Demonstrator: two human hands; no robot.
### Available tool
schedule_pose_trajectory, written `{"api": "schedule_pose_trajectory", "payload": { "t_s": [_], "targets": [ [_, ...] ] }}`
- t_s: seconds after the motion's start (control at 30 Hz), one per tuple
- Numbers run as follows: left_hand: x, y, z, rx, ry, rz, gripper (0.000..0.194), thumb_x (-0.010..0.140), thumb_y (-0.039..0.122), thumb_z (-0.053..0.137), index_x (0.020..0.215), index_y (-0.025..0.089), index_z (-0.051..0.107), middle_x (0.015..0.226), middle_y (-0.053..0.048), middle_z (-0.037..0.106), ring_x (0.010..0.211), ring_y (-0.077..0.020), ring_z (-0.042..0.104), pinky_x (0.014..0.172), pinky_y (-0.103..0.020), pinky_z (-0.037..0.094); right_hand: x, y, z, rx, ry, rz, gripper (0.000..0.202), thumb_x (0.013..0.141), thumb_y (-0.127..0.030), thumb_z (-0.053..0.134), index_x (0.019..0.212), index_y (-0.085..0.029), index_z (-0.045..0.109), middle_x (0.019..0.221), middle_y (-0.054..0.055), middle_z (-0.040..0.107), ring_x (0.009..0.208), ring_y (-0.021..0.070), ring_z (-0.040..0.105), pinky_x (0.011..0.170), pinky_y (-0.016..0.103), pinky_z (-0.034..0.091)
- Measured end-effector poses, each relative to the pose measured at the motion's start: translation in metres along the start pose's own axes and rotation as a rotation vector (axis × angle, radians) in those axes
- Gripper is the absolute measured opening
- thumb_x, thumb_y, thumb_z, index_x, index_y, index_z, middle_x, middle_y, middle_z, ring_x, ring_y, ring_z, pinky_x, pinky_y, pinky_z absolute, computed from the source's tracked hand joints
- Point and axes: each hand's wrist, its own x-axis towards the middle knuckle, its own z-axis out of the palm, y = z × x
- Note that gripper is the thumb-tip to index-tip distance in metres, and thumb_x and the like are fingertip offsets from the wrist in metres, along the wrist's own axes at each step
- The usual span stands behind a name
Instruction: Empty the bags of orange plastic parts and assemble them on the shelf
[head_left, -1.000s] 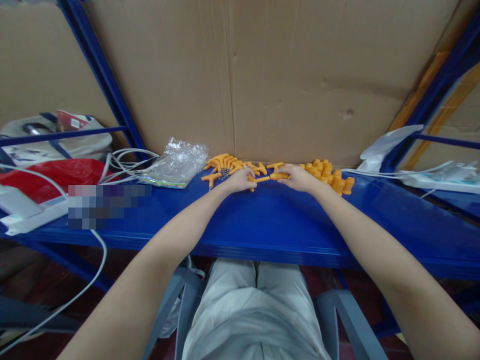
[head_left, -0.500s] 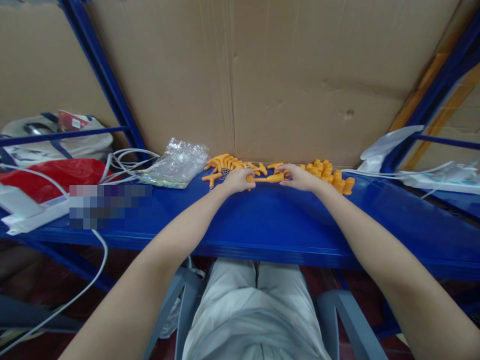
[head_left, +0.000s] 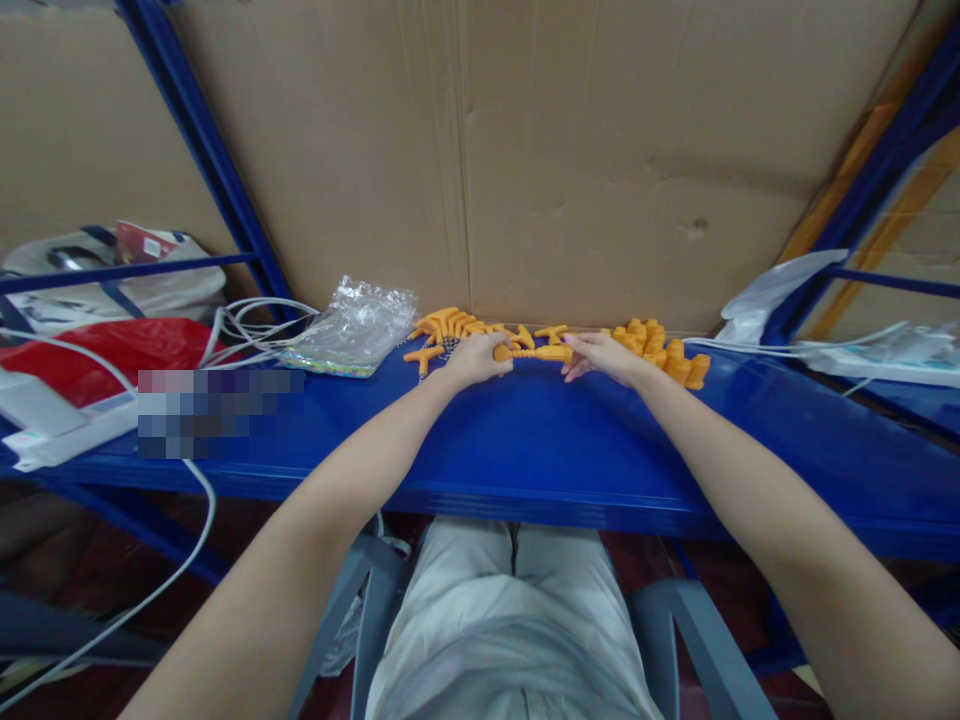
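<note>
Between my hands, just above the blue tabletop, an orange plastic part (head_left: pixel 551 353) lies level, with a round end on the left, a thin ribbed shaft and a thicker barrel on the right. The fingers of my left hand (head_left: pixel 478 360) are closed on its round end. My right hand (head_left: pixel 602 355) pinches the barrel's far end with its fingertips. Behind my left hand lies a row of orange T-shaped handles (head_left: pixel 452 322) with small metal chains. Several short orange barrels (head_left: pixel 652 345) stand in a cluster beyond my right hand.
The blue table (head_left: pixel 517 440) backs onto a cardboard wall (head_left: pixel 585 160). A clear plastic bag (head_left: pixel 356 325) lies left of the handles. White cables (head_left: pixel 262 310), a red bag (head_left: pixel 112 350) and a power strip (head_left: pixel 67 430) occupy the left end. Blue posts (head_left: pixel 202 130) rise at both sides.
My right hand has shifted slightly right and its fingers have changed their hold on the barrel end, baring more of the part. My left hand has barely moved.
</note>
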Motion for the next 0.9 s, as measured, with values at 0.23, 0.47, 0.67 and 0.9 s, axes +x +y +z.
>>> {"api": "schedule_pose_trajectory", "payload": {
  "t_s": [0.23,0.47,0.67,0.9],
  "targets": [
    [0.0,0.004,0.003,0.038,-0.008,-0.005,0.036,0.078,0.028,0.066,0.112,0.02,0.074,0.099,-0.007,0.076,0.094,-0.025,0.069,0.08,-0.03,0.05,-0.009,-0.004,-0.017,-0.072,-0.127,-0.006,0.028,0.099,-0.033,0.061,0.123,-0.019,0.054,0.093,0.01,0.079,0.076,0.017,0.076,0.077,0.03,0.062],
    [0.0,0.001,0.001,-0.011,-0.002,0.003,0.033,0.079,0.027,0.065,0.109,0.017,0.074,0.09,-0.007,0.075,0.081,-0.0221,0.067,0.074,-0.03,0.049,-0.015,-0.005,-0.02,-0.079,-0.14,-0.036,0.022,0.093,-0.041,0.069,0.097,-0.022,0.059,0.096,0.011,0.079,0.083,0.0224,0.077,0.083,0.042,0.061],
    [0.0,0.001,0.001,-0.018,0.012,0.013,0.03,0.078,0.027,0.064,0.104,0.017,0.074,0.088,-0.006,0.074,0.078,-0.0214,0.066,0.072,-0.029,0.047,-0.014,-0.007,-0.013,0.009,-0.21,0.091,0.045,0.099,-0.057,0.052,0.075,-0.019,0.058,0.067,0.009,0.072,0.055,0.0155,0.066,0.063,0.03,0.058],
    [0.001,-0.002,0.002,-0.018,0.014,0.004,0.032,0.077,0.027,0.064,0.106,0.016,0.074,0.092,-0.007,0.075,0.084,-0.0235,0.067,0.075,-0.03,0.047,-0.006,-0.005,-0.005,-0.004,-0.175,0.168,0.056,0.105,-0.058,0.031,0.077,-0.018,0.058,0.06,0.008,0.068,0.047,0.0133,0.062,0.047,0.022,0.049]
  ]
}}
